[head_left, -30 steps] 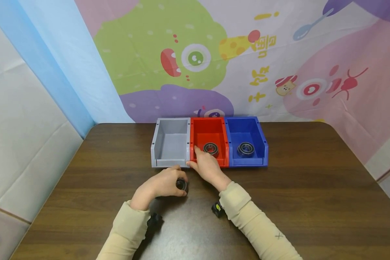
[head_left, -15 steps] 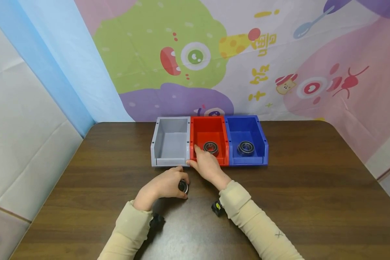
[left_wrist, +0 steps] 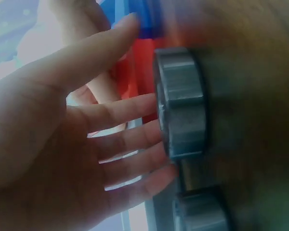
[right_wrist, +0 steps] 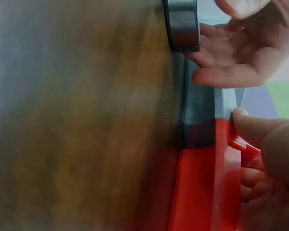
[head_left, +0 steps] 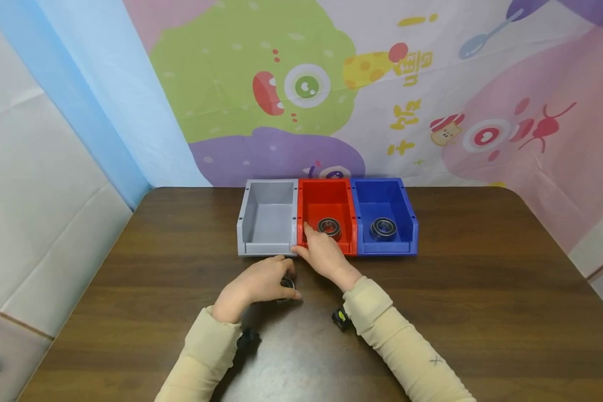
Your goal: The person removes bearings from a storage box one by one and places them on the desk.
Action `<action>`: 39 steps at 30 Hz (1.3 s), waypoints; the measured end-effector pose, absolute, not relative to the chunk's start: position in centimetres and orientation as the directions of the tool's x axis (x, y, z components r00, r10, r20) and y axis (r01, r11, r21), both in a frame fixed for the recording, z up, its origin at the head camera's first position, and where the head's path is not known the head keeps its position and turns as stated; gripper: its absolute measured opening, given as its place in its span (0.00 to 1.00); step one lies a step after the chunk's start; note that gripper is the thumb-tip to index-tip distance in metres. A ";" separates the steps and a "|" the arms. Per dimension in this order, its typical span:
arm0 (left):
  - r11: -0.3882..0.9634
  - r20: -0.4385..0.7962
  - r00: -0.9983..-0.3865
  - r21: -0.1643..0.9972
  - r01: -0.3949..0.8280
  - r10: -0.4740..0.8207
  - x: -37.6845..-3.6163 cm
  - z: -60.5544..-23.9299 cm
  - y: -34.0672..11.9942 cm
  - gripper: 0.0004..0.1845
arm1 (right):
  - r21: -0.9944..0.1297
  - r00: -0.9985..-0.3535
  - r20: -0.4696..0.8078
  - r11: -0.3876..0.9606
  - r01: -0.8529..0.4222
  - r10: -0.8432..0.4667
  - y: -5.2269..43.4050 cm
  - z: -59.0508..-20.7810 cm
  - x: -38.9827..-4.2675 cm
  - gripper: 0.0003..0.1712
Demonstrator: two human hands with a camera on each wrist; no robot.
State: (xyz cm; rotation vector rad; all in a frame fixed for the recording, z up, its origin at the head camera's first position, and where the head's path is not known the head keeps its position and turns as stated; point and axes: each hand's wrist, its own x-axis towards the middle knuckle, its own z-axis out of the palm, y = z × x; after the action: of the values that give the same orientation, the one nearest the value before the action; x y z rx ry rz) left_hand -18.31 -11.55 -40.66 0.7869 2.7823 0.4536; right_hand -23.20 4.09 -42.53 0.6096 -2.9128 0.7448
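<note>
Below the printed cloth (head_left: 377, 128), the surface (head_left: 482, 279) gives bare room left and right in the frame, but little behind the bins at its back edge. Mid-frame, grey bin (head_left: 271, 192), red bin (head_left: 326, 192) and blue bin (head_left: 379, 192) stand side by side; their low front lips could catch a bearing lifted too little. The right hand (head_left: 323, 252) grips the red bin's front left corner, fingers inside, so a hard pull there might skew the row. The left hand (head_left: 261, 281), just before the grey bin, has its thumb free and fingers nearly straight, grasping nothing; a careless sweep could knock away the bearing (left_wrist: 183, 103) at its fingertips, seemingly flat on the surface. A partly visible second ring (left_wrist: 204, 211), lower in the left wrist view, might get bumped too. Red and blue bins each hold another bearing near the front.
</note>
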 end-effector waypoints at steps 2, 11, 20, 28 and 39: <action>0.820 -0.061 -0.855 0.326 0.470 0.515 -18.6 -40.5 -11.5 0.17 | -0.489 -0.920 0.145 0.782 -0.386 -0.364 4.3 -42.4 -23.3 0.39; 0.862 0.270 -0.933 0.383 0.332 0.239 -20.5 -40.3 -10.8 0.19 | -0.569 -0.944 0.189 0.754 -0.329 -0.269 5.3 -41.5 -24.3 0.29; 0.849 0.129 -0.956 0.440 0.294 0.265 -21.8 -42.0 -10.5 0.21 | -0.432 -0.953 0.094 0.850 -0.301 -0.290 6.3 -41.4 -25.8 0.29; 0.838 0.159 -0.950 0.448 0.312 0.269 -21.9 -42.2 -10.7 0.21 | -0.401 -0.961 0.011 0.879 -0.256 -0.275 6.0 -41.5 -26.6 0.27; 0.823 0.177 -0.941 0.456 0.337 0.287 -22.3 -42.2 -10.8 0.20 | -0.306 -0.965 -0.067 0.925 -0.224 -0.255 5.9 -40.6 -27.2 0.26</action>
State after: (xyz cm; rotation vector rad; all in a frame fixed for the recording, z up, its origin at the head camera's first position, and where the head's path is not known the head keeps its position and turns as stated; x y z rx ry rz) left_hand -22.26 -10.77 -42.18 0.5314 3.0958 0.8050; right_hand -27.22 5.90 -40.64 0.3975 -3.1857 0.4856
